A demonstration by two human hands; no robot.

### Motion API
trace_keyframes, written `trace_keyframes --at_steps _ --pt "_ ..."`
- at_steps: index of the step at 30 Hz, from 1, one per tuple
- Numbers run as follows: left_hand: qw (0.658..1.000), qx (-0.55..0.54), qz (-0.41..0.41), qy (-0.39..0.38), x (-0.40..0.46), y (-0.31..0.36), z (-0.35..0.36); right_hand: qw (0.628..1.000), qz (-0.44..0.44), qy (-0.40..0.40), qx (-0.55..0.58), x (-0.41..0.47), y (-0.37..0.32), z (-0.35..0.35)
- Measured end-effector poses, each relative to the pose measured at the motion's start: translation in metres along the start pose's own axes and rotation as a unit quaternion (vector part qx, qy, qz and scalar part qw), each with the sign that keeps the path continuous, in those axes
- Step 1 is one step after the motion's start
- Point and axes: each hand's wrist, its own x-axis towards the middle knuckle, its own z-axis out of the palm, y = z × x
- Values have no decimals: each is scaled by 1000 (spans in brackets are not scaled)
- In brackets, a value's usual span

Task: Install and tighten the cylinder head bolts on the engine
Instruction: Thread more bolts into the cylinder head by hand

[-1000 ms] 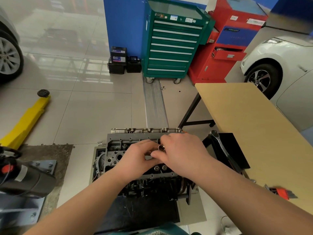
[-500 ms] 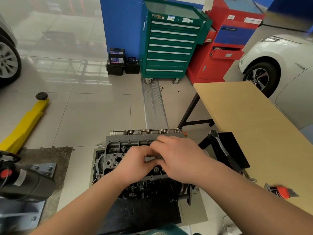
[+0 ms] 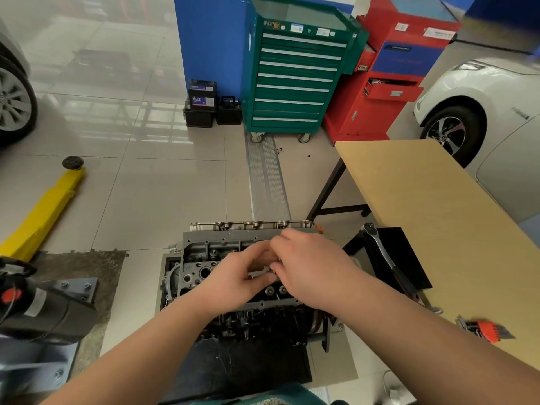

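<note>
The engine [image 3: 233,258] sits left of the table [image 3: 438,206], the tool cabinet [image 3: 292,74] behind both.

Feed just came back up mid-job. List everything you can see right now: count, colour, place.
engine: one, grey, on a stand, centre
ratchet wrench: one, silver and black, on a black mat, right of engine
table: one, tan, right
hex key set: one, red holder, table's near edge
tool cabinet: one, green, rear centre
red cabinet: one, rear right
batteries: several, black, on the floor left of the green cabinet
lift arm: one, yellow, left
white car: one, right
left hand, right hand: both over the engine, fingers curled around a small metal part
</note>
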Motion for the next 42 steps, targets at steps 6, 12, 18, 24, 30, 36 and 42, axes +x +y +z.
trace_keyframes --at_steps 6,12,18,24,30,36,42 --pt "999 40 6 17 5 -3 -1 999 -21 -19 15 0 -1 -2" --pt "1000 -10 -10 -20 10 -3 -20 1000 5 5 -2 5 0 -2" --pt "998 50 19 -28 19 -2 -17 999 -38 28 11 3 -2 -1" --pt "999 1 26 -37 23 6 -21 999 23 26 -28 4 0 -1" --pt "999 20 31 -34 30 4 -23 999 -28 6 14 0 -1 -3" --pt "999 -11 13 -44 28 3 -24 998 63 14 -24 4 1 -3" --pt "999 30 29 -28 25 -2 -20 998 12 -21 65 -1 -1 3"
